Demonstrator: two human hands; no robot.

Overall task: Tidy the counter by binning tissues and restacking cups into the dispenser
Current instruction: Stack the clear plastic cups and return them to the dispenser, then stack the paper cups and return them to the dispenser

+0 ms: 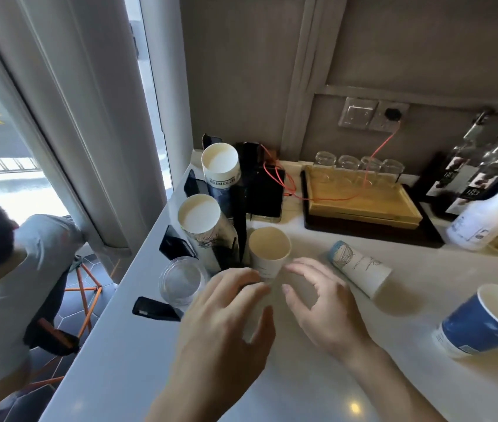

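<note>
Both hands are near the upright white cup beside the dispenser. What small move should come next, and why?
Probably close both hands on the upright white cup. The left hand and right hand flank its base with fingers spread, apparently holding nothing yet. The dispenser with its cup stacks stands just beside it, so lifting this cup comes first.

A pale worktop (317, 376) carried a black cup dispenser (238, 214) at its left edge, with 1 upright white paper cup (269, 251) just beside it. A white cup (360, 269) lay on its side nearby, and a blue cup (482, 324) lay tipped at the right. A dark tray (372, 229) held a wooden tray (360, 199); bottles (485, 220) stood at the right.
</note>
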